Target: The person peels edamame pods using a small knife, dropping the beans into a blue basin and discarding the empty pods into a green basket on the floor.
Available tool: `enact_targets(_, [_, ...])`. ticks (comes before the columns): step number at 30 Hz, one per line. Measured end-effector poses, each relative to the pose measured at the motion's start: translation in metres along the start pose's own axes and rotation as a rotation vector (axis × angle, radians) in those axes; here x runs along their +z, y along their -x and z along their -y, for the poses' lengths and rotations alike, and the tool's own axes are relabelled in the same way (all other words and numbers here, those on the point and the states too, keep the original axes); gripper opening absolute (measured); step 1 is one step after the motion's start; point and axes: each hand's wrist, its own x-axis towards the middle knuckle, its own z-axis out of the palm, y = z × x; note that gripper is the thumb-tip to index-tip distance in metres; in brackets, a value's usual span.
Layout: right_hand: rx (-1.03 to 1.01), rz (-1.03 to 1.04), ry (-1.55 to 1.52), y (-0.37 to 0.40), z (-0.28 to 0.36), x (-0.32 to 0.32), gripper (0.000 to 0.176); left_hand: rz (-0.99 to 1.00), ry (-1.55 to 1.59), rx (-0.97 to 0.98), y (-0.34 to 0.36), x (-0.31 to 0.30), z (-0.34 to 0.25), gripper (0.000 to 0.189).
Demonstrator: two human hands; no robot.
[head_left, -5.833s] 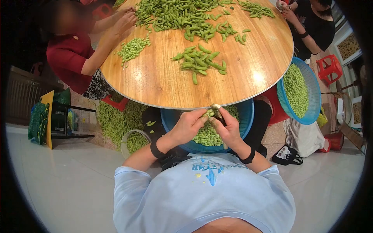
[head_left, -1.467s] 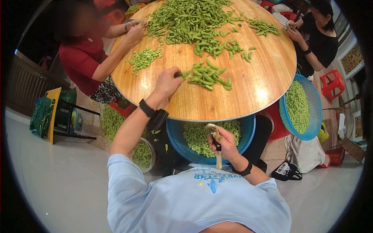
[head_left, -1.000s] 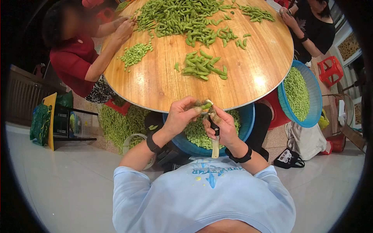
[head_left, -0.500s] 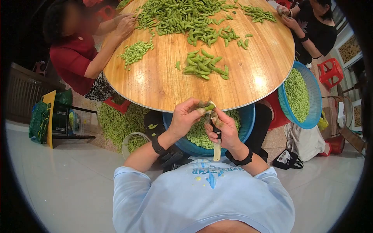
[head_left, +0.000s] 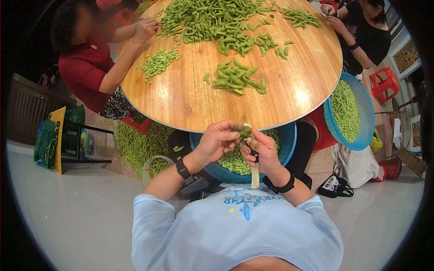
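Note:
Above the near edge of the round wooden table (head_left: 181,106), my left hand (head_left: 218,141) pinches a green soybean pod (head_left: 245,131), partly covered by the fingers. Close beside it, my right hand (head_left: 263,151) is closed around a small tool (head_left: 255,174) with a black part and a cream end pointing down. The tool's working end is hidden, and the right thumb and fingertips meet at the pod. Below both hands stands a blue basin (head_left: 289,158) holding shelled green beans (head_left: 235,161). A small pile of pods (head_left: 236,77) lies on the table ahead.
A large pod heap (head_left: 203,20) covers the table's far side. A person in red (head_left: 83,67) sits left near shelled beans (head_left: 158,63); another in black (head_left: 366,36) sits right. A blue basket of beans (head_left: 368,113) and a red stool (head_left: 384,85) stand right. Pods (head_left: 138,142) cover the floor left.
My hands have drawn closer together around the pod, and the left fingers now cover more of it. The tool has shifted slightly downward and right in the right hand.

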Motion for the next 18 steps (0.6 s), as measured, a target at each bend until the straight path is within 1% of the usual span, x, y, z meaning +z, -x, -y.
enact_targets(1, [0.001, -0.001, 0.0, 0.001, 0.002, 0.001, 0.034, 0.002, 0.05, -0.03, 0.0, 0.0, 0.001, 0.017])
enact_targets(3, [0.068, 0.042, -0.129, 0.001, 0.004, 0.002, 0.033, 0.005, 0.098, -0.059, 0.0, -0.002, 0.001, 0.016])
enact_targets(4, [0.067, 0.044, -0.128, 0.0, 0.004, 0.001, 0.033, 0.053, 0.161, -0.092, 0.0, -0.004, 0.001, 0.017])
enact_targets(5, [0.109, 0.085, -0.197, 0.0, 0.004, -0.002, 0.032, 0.102, 0.224, -0.124, -0.001, -0.006, 0.0, 0.018])
enact_targets(6, [0.152, 0.123, -0.265, 0.0, 0.004, -0.006, 0.032, 0.103, 0.223, -0.122, -0.001, -0.009, 0.001, 0.018])
enact_targets(8, [0.176, 0.12, -0.304, 0.0, 0.002, -0.013, 0.032, 0.276, 0.384, -0.254, -0.002, -0.01, -0.001, 0.017])
enact_targets(9, [0.203, 0.12, -0.344, -0.002, 0.001, -0.015, 0.032, 0.276, 0.382, -0.248, -0.001, -0.008, -0.003, 0.017])
enact_targets(10, [0.203, 0.125, -0.342, -0.002, 0.001, -0.014, 0.032, 0.132, 0.036, -0.13, 0.001, -0.003, -0.004, 0.016])
enact_targets(11, [0.213, 0.043, -0.371, -0.002, 0.003, -0.01, 0.032, -0.014, -0.308, -0.012, 0.003, 0.003, -0.005, 0.016])
enact_targets(12, [0.22, -0.04, -0.4, -0.001, 0.004, -0.008, 0.031, -0.059, -0.578, 0.242, 0.005, 0.009, 0.0, 0.021])
enact_targets(13, [0.218, -0.039, -0.399, -0.001, 0.003, -0.008, 0.031, -0.058, -0.58, 0.243, 0.005, 0.009, -0.003, 0.021])
enact_targets(15, [0.248, -0.057, -0.396, 0.001, -0.001, -0.01, 0.032, 0.004, -1.548, 0.978, 0.007, 0.011, -0.009, 0.022])
enact_targets(17, [0.251, -0.049, -0.409, 0.001, 0.0, -0.008, 0.032, -0.026, -1.55, 0.959, 0.012, 0.017, -0.01, 0.022])
enact_targets(18, [0.252, -0.045, -0.42, 0.001, 0.0, -0.007, 0.032, -0.018, -1.47, 0.939, 0.012, 0.017, -0.011, 0.021])
